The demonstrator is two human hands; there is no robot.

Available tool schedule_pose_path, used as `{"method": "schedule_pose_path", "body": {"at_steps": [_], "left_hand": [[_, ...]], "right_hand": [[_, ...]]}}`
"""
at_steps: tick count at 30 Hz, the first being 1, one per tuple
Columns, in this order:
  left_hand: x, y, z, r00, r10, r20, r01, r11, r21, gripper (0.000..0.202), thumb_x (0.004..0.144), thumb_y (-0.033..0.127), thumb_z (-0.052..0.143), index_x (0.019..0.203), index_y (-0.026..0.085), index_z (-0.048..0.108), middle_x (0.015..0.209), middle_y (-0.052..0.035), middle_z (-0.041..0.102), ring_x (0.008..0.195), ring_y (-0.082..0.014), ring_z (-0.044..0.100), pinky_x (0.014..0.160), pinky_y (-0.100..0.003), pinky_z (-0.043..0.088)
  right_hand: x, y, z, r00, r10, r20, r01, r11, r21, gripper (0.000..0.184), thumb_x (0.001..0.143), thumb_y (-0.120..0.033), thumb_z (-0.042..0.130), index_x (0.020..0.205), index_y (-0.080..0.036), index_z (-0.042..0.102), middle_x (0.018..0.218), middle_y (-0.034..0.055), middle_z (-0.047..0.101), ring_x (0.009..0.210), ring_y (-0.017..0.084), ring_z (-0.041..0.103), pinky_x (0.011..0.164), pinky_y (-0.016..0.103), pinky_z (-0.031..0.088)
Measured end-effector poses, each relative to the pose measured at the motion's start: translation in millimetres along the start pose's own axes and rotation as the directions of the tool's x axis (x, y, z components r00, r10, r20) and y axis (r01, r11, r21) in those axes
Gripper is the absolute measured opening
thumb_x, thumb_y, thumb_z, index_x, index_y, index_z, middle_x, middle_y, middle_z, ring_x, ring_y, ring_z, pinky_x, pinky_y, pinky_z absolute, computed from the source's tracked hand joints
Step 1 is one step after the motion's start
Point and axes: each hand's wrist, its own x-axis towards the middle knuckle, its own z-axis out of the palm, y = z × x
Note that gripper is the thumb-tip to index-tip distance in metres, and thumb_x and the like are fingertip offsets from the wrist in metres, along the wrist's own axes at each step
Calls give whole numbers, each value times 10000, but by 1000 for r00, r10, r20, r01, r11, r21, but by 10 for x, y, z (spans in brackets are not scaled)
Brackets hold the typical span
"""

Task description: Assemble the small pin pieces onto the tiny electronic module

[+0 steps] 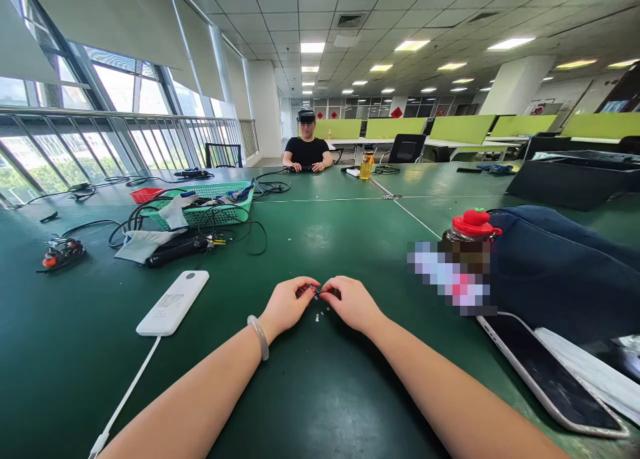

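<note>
**Q:** What state are the hands in?

**A:** The left hand (287,306) and right hand (353,304) meet fingertip to fingertip over the green worktop (320,392). Each is closed to a pinch. Thumb and forefinger of both grip one small dark part (316,290), and the other fingers are curled. A pale bracelet (259,337) sits on the left wrist.

**Q:** Where is the part?

**A:** It is held between the two hands, just above the worktop. A few white specks (318,318) lie directly below the fingertips. They are too small to identify.

**Q:** What lies left of the hands?

**A:** A white power bank (173,302) lies flat near the left hand. A white cable (127,392) runs from it back along the left forearm. The faint grey print on its face is not readable. Further out to the left is a green basket (220,212) with dark cables draped over it.

**Q:** And to the right?

**A:** A jar with a red lid (473,224) stands near the right hand. Its label is pixelated, so no text can be read. Dark blue fabric (560,272) lies just beside the jar on its far side. A tablet (547,372) lies screen up beside the right forearm, well apart from the hands.

**Q:** Is anyone else in view?

**A:** One person (307,151) sits far beyond the hands at the far edge of the worktop, wearing a head-mounted device. A yellow bottle (367,164) stands near that person.
</note>
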Motion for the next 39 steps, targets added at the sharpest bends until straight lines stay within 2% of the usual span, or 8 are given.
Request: {"method": "schedule_pose_path", "body": {"at_steps": [7,13,17,25,30,39], "left_hand": [[-5,-21,15,1000,15,5,-15,1000,-24,261,772,284,473,992,201,586,728,1,627,640,-118,559,628,-237,441],[4,-36,10,1000,-3,-21,3,1000,7,207,766,290,484,911,191,592,748,-9,634,673,-131,573,643,-247,445],[-4,-10,3,1000,2,-14,-2,1000,28,221,777,297,459,898,197,615,772,-14,650,705,-141,587,675,-257,451],[-13,-13,7,1000,9,7,-9,1000,25,250,777,294,455,927,205,634,802,-10,671,709,-141,598,678,-254,454],[-16,-11,8,1000,-6,16,6,1000,16,255,776,294,452,936,208,630,809,-13,669,721,-146,598,692,-263,458],[-7,-35,6,1000,-9,1,9,1000,22,270,777,298,449,967,204,616,753,-8,654,665,-137,578,646,-252,444]], "right_hand": [[-13,-32,-2,1000,4,-7,-4,999,32,65,757,-229,532,714,-194,566,695,-18,582,632,103,488,608,226,366],[-4,-31,-23,999,22,-37,-22,1000,8,190,820,-258,433,716,-189,576,673,-3,577,632,114,498,603,233,365],[4,-15,-15,999,26,-19,-25,999,19,216,824,-264,430,716,-197,603,683,-4,594,649,117,514,620,233,371],[2,7,7,999,36,2,-36,998,51,74,742,-232,542,728,-199,607,705,-13,606,665,117,524,630,234,387],[4,18,16,999,45,-17,-43,993,107,57,717,-175,532,703,-196,582,690,-22,599,649,109,522,624,227,397],[12,67,33,999,34,-16,-31,988,148,217,756,-168,479,896,-228,633,743,-8,634,705,129,566,711,260,427]]}}
